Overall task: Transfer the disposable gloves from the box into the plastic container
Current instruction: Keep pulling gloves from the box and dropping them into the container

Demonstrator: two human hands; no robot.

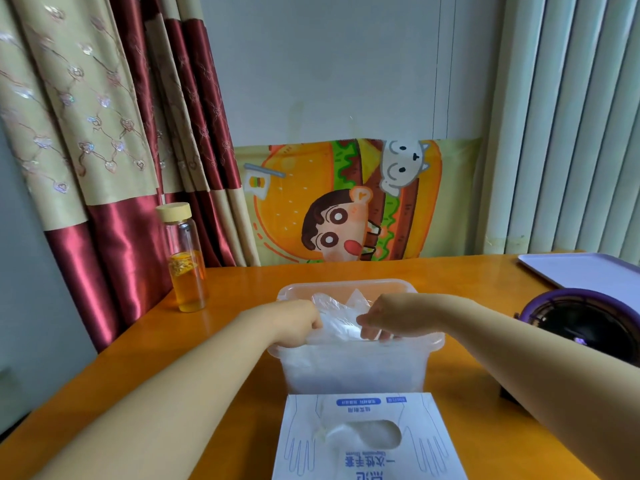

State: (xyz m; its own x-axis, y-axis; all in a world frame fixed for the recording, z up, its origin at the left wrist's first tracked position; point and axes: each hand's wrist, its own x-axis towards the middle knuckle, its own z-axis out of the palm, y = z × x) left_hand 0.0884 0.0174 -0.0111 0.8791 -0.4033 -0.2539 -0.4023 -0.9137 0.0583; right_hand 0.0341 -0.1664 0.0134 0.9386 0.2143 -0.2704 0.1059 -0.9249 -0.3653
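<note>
**Both the left hand (298, 323) and right hand (391, 320) gripped disposable gloves (337, 323)**

Each hand's fingers curled into the crumpled clear bunch, held at the open top of the translucent plastic container (353, 368). Just nearer the camera lay the glove box (426, 417), with film showing at its oval opening. Both sat on the orange table (225, 289).

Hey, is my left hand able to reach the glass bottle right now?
Likely yes, after letting go: the left hand grips gloves in the container; only bare table lies before the bottle.
</note>
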